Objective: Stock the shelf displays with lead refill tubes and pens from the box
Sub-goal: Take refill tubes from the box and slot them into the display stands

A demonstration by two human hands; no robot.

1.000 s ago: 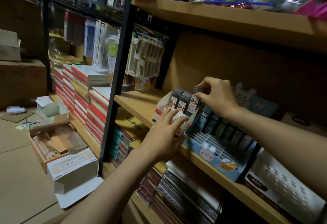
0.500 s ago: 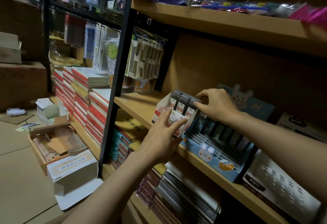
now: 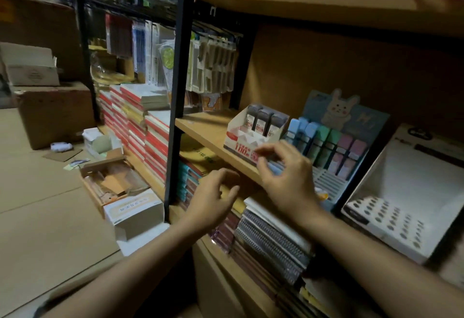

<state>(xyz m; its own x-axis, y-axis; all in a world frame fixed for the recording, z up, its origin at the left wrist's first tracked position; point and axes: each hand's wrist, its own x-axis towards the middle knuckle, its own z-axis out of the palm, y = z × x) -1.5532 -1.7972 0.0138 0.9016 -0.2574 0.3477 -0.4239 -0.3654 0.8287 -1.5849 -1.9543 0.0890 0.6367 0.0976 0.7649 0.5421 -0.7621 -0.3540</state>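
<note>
Both hands have come away from the white display carton [image 3: 247, 133] on the middle shelf [image 3: 206, 129]; a second ago the left hand [image 3: 213, 198] steadied the carton's front while the right hand [image 3: 286, 174] pressed a tube down into its back row; now the left hangs below the shelf edge with its grip loose and fingers spread, holding nothing, and the right hovers just in front of the carton, thumb and forefinger curled near each other but, as far as shows, clamped on nothing; the three dark lead refill tubes [image 3: 263, 120] stand upright side by side in the carton's rear row, seated and let go; the front rows look unfilled; so this placement seems finished, and the likely next need is more stock from the open box [image 3: 110, 182] on the floor to the left; beside the carton, the blue rabbit display [image 3: 341, 127] holds pastel tubes.
</note>
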